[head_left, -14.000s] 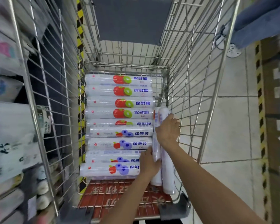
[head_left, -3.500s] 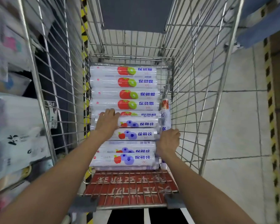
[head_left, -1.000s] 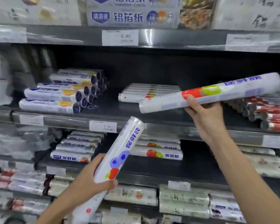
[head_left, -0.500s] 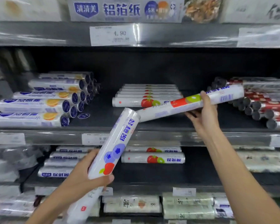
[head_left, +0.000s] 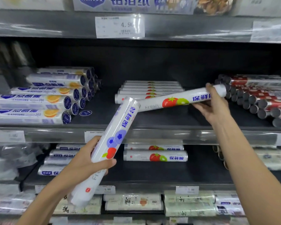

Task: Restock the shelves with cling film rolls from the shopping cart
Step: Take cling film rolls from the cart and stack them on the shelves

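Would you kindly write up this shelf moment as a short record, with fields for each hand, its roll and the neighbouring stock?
Left hand: grips the blueberry-print roll, slanted up to the right
Right hand: holds the tomato-print roll by its right end, over the middle shelf
Roll pose: tilted, left end lower, before the matching tomato row
Neighbours: orange-print rolls left, red-and-dark rolls right
Stage: neither held roll shelved yet

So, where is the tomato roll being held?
The tomato roll is centre-right, in the right hand, above the shelf, before the matching stack.
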`<state>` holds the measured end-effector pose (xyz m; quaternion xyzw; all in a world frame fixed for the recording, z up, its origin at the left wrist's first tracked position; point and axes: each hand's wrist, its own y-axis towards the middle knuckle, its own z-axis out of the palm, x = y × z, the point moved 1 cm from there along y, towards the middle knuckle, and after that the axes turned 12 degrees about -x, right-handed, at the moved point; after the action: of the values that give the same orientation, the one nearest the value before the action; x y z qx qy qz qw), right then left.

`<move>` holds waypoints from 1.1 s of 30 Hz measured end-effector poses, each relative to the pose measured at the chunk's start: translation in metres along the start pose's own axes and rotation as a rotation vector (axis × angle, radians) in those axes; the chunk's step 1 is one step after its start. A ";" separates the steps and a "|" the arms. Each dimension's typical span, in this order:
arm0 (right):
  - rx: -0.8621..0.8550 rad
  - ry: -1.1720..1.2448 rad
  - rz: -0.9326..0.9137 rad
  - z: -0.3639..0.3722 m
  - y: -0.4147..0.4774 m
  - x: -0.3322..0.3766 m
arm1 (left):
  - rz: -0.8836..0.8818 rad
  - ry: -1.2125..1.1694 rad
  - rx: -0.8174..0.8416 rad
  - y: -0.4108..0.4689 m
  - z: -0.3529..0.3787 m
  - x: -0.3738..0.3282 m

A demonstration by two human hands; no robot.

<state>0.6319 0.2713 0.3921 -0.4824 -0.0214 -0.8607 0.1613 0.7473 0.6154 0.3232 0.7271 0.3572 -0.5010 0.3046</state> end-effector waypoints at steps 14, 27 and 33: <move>-0.103 -0.947 -0.362 0.022 0.037 -0.027 | 0.022 -0.028 -0.047 0.003 -0.011 0.004; 0.038 -1.063 -0.534 0.015 0.049 -0.023 | 0.032 0.001 -0.048 0.005 -0.015 0.008; 0.015 -1.012 -0.602 0.015 0.054 -0.025 | 0.042 0.017 -0.017 0.010 -0.011 0.005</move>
<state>0.6722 0.2293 0.3729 -0.8048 -0.2380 -0.5309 -0.1171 0.7621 0.6196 0.3228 0.7361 0.3487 -0.4853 0.3179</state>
